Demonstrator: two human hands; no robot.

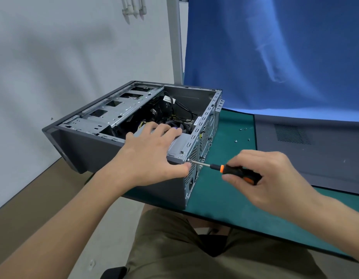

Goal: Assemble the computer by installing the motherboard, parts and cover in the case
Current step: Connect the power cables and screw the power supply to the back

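Observation:
An open dark grey computer case (90, 150) lies on its side on the green mat, its rear panel (204, 135) facing right. Black cables (180, 109) and a metal drive cage (114, 109) show inside. My left hand (152, 154) lies flat over the silver power supply (179, 144) at the case's near rear corner, thumb against the rear edge. My right hand (265, 176) grips a black and orange screwdriver (235, 171). Its tip meets a screw (188, 160) at the rear panel's top corner.
The dark grey side cover (315, 154) lies flat on the mat to the right. Several loose screws (243, 134) sit on the green mat (221, 198) between case and cover. A blue cloth (275, 53) hangs behind. The table's front edge runs just above my lap.

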